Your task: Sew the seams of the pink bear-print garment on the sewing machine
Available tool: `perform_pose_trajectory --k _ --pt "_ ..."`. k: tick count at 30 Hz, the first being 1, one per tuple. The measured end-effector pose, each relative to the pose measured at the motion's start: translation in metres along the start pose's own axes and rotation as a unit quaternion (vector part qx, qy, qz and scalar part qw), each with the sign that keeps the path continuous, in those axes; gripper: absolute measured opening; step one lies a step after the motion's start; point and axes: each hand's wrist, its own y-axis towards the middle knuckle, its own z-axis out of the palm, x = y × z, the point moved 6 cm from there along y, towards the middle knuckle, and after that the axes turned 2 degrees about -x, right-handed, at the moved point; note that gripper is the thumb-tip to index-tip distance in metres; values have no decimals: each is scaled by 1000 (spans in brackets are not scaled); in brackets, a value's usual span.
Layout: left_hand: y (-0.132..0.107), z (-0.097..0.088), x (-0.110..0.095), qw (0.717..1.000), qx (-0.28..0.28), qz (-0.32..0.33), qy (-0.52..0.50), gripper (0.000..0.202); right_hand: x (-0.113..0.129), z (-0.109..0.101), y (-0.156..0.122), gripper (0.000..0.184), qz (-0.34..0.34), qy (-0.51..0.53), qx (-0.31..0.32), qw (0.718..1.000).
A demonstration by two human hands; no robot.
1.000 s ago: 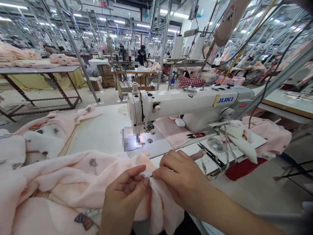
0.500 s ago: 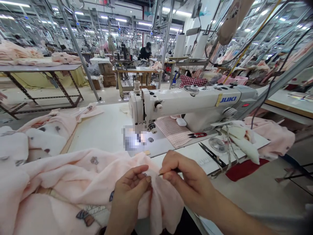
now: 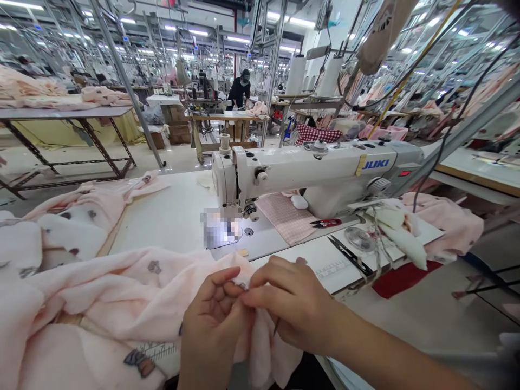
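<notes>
A pale pink fleece fabric (image 3: 122,292) with small dark prints is bunched over the near edge of the white sewing table (image 3: 170,216). My left hand (image 3: 211,319) pinches a fold of this fabric between thumb and fingers. My right hand (image 3: 292,303) is closed right beside it, fingertips meeting the left ones at the same fold, and grips a thin dark tool whose tip shows under the palm. A white JUKI sewing machine (image 3: 317,168) stands just behind the hands.
Black scissors (image 3: 350,257), red thread snips (image 3: 327,222), a clear round dish (image 3: 359,238) and a checked cloth (image 3: 284,216) lie on the machine bed. More pink fabric is piled at left (image 3: 60,227) and right (image 3: 447,222). A person (image 3: 241,89) works at a far table.
My right hand has moved left to meet the left hand's fingertips at the fold. The thin tool, earlier pointed at the fabric, is now tucked under the palm.
</notes>
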Motion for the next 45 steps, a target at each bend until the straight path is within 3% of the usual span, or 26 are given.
perform_pose_trajectory --k 2,4,6,8,9,11,13,15,18,20,23,26,29,34,39,45 --pt "0 -3 -1 999 -22 22 31 38 -8 4 -3 16 75 55 13 996" --pt "3 -10 -6 993 -62 69 74 37 -13 10 -10 17 170 169 54 969" --pt "10 -20 -9 986 -99 103 90 36 -8 18 -21 18 248 312 139 907" --pt "18 -29 -8 987 -114 97 63 34 2 21 -32 16 288 419 194 839" --pt "21 -31 -7 990 -107 82 44 33 2 18 -35 14 301 427 182 833" --pt "23 -31 -4 996 -80 49 13 32 -11 8 -38 12 334 336 107 874" --pt "18 -25 -3 999 -48 14 1 34 -26 4 -40 29 347 227 63 908" --pt "10 -19 -5 999 -32 4 4 39 -35 11 -42 38 353 222 83 905" --pt "-2 -12 -14 995 -10 49 83 39 -40 14 -40 28 360 281 88 885" --pt "-5 -8 -13 985 34 50 162 31 -41 11 -38 27 353 276 107 887" --pt "-7 -6 0 979 93 -18 180 32 -41 9 -33 23 324 283 156 889" --pt "-7 -3 14 986 113 -104 57 32 -51 8 -30 24 329 328 150 873" --pt "-8 5 21 984 112 -134 -30 28 -57 4 -29 25 334 254 156 894" --pt "-5 7 28 987 69 -138 -32 26 -39 -19 -21 8 278 90 134 947" --pt "1 5 34 985 90 -145 -21 27 -18 -21 -16 11 175 -3 170 970" --pt "1 4 33 990 79 -114 10 27 -14 -18 -17 19 115 -88 144 979"
